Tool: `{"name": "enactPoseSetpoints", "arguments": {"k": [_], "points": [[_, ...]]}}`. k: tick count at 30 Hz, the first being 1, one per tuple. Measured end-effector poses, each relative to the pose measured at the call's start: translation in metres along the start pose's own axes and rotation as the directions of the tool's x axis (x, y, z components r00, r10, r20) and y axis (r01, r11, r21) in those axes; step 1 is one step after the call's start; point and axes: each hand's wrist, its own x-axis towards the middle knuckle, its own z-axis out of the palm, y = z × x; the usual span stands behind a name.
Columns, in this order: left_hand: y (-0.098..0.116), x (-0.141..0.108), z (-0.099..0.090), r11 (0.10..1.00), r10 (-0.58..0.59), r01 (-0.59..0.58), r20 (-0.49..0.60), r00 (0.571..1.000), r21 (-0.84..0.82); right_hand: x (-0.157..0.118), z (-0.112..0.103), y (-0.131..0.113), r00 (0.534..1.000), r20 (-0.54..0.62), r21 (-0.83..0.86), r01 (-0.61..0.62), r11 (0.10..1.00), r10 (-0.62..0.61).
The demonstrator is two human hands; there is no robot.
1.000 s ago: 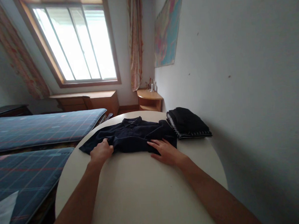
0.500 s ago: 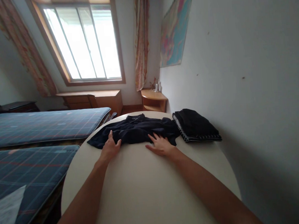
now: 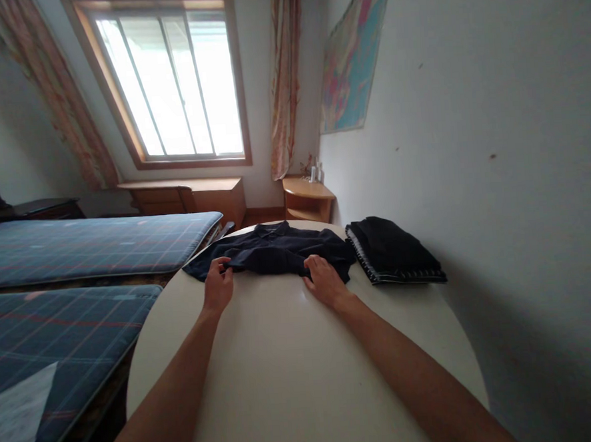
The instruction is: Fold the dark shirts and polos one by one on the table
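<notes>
A dark navy collared shirt (image 3: 272,250) lies across the far part of the round cream table (image 3: 279,369), its collar toward the window and its sleeves out to both sides. My left hand (image 3: 218,287) pinches the shirt's near edge on the left, thumb and fingers closed on the cloth. On the right, my right hand (image 3: 325,280) grips the same near edge with curled fingers. Between the two hands the cloth is slightly bunched. Just right of the shirt sits a folded stack of black clothes (image 3: 394,248) with a grey-white patterned edge.
Two beds with blue plaid mattresses (image 3: 97,246) stand to the left, a sheet of paper (image 3: 24,417) on the nearer one. A white wall (image 3: 501,235) runs close along the right. Beyond the table are a wooden corner shelf (image 3: 307,190) and a desk (image 3: 214,196).
Both hands, flat and spread on the shirt before, have curled their fingers and taken hold of its near edge. The view has shifted slightly.
</notes>
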Motion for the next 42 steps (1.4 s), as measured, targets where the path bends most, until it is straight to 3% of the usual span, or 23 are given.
{"name": "enactPoseSetpoints", "arguments": {"k": [3,6,10,15,19,22,26,30,33,37,40,42], "points": [[0.000,0.007,-0.004,0.986,-0.067,0.051,-0.098,0.993,-0.160,-0.010,-0.009,0.003,1.000,0.014,-0.093,0.010,0.996,-0.008],[0.004,0.009,-0.007,0.932,-0.157,0.117,-0.092,0.983,-0.344,-0.019,-0.015,0.010,1.000,0.020,-0.134,0.018,0.991,-0.016],[0.013,0.005,-0.007,0.881,-0.122,0.077,-0.066,0.990,-0.467,-0.025,-0.027,0.017,0.998,-0.062,-0.001,0.004,1.000,-0.004],[0.018,-0.006,0.000,0.949,0.030,-0.027,0.006,1.000,-0.313,-0.028,-0.048,0.023,0.962,-0.265,0.239,-0.004,0.971,0.069],[0.017,-0.011,-0.001,0.998,-0.024,0.024,-0.004,1.000,-0.055,-0.035,-0.060,0.031,0.925,-0.349,0.329,-0.026,0.944,0.147],[0.019,-0.009,-0.007,0.997,-0.078,0.078,-0.074,0.994,-0.011,-0.039,-0.067,0.038,0.889,-0.411,0.386,-0.031,0.922,0.202],[0.023,-0.001,-0.015,0.947,-0.179,0.130,-0.147,0.973,-0.293,-0.041,-0.076,0.049,0.840,-0.473,0.464,-0.018,0.886,0.265],[0.020,0.004,-0.018,0.863,-0.316,0.218,-0.149,0.937,-0.456,-0.042,-0.077,0.059,0.852,-0.465,0.465,0.004,0.885,0.241],[0.015,0.003,-0.016,0.905,-0.321,0.270,-0.111,0.941,-0.327,-0.042,-0.072,0.063,0.875,-0.451,0.395,0.021,0.919,0.174],[0.015,-0.007,-0.012,0.973,-0.172,0.168,0.011,0.985,0.160,-0.043,-0.069,0.059,0.894,-0.436,0.266,0.023,0.964,0.099],[0.024,-0.018,-0.012,0.856,-0.186,0.087,0.146,0.972,0.509,-0.045,-0.073,0.045,0.919,-0.395,0.260,0.124,0.958,-0.012],[0.032,-0.024,-0.013,0.764,-0.239,0.036,0.230,0.943,0.644,-0.047,-0.076,0.033,0.955,-0.262,0.304,0.216,0.928,-0.136]]}}
